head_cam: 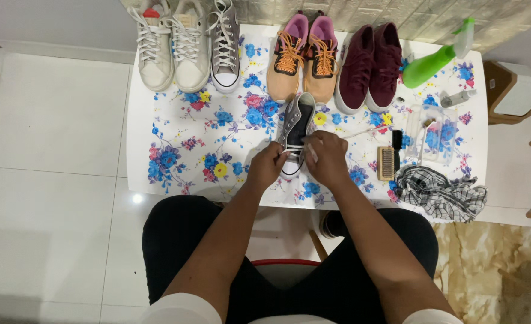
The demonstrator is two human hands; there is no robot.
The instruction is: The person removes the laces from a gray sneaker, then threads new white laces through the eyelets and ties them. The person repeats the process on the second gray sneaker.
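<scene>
Left hand: the left hand [267, 166] comes in from 7 o'clock, forearm bare, knuckles up, fingers curled together and pinching the white lace at the toe end of the grey sneaker.
Right hand: the right hand [327, 157] comes in from 5 o'clock, back of the hand toward the camera, fingers bent and closed on the sneaker's right side and lace; the fingertips are hidden, so the exact pinch cannot be told.
Grey sneaker: the grey sneaker [296, 133] lies at the middle of the table near its front edge, toe toward the person, heel pointing to 12 o'clock. Canvas-like grey upper, white rubber toe cap and sole, white laces, dark open mouth.
Table: the table [175, 129] wears a smooth white cloth printed with blue, pink and yellow flowers.
At 12 o'clock: orange sneakers [302, 57] with pink lining and orange laces.
At 11 o'clock: white sneakers [169, 45], and beside them a lone grey sneaker's mate [224, 45].
At 1 o'clock: maroon shoes [370, 66], suede-like; farther out a green spray bottle [436, 63].
At 3 o'clock: wooden brush [386, 162], clear plastic tray [433, 135], crumpled checked cloth [439, 192].
</scene>
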